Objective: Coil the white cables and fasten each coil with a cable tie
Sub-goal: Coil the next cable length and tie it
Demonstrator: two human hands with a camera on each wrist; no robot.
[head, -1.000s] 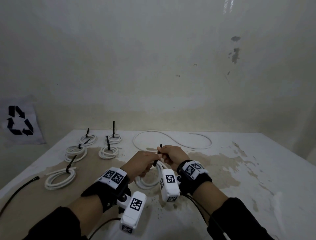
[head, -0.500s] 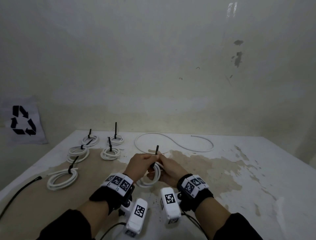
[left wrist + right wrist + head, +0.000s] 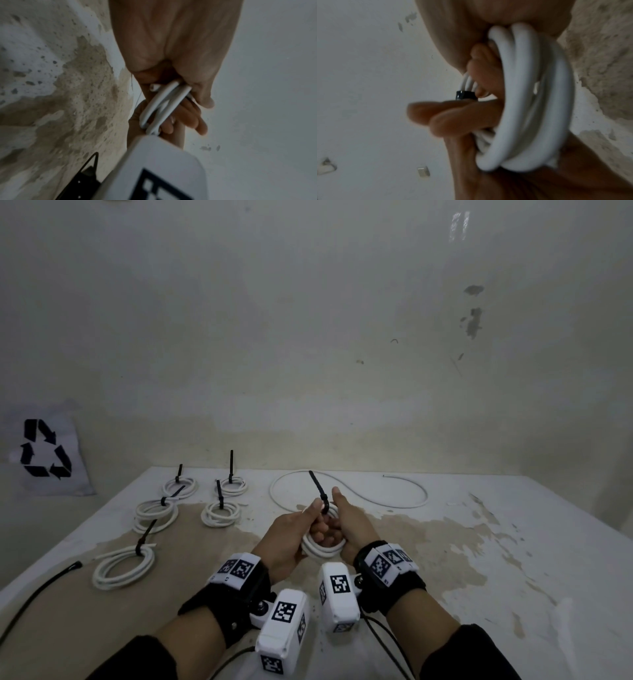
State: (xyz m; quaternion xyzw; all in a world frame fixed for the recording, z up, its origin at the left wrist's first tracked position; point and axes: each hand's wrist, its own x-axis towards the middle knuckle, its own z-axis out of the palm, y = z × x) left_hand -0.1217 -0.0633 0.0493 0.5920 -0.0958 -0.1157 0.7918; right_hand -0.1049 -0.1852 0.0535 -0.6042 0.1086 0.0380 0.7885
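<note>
Both hands are together: left hand (image 3: 291, 530) and right hand (image 3: 352, 525) grip the white coil (image 3: 322, 547) between them. The cable tie (image 3: 318, 491) may loosen if grip relaxes.

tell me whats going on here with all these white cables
A person is bundling white cables on a worn table. Both hands, left hand and right hand, grip a small cable coil with a black cable tie around it, its tail sticking up. Five tied coils lie to the left. One loose cable lies uncoiled behind the hands.
</note>
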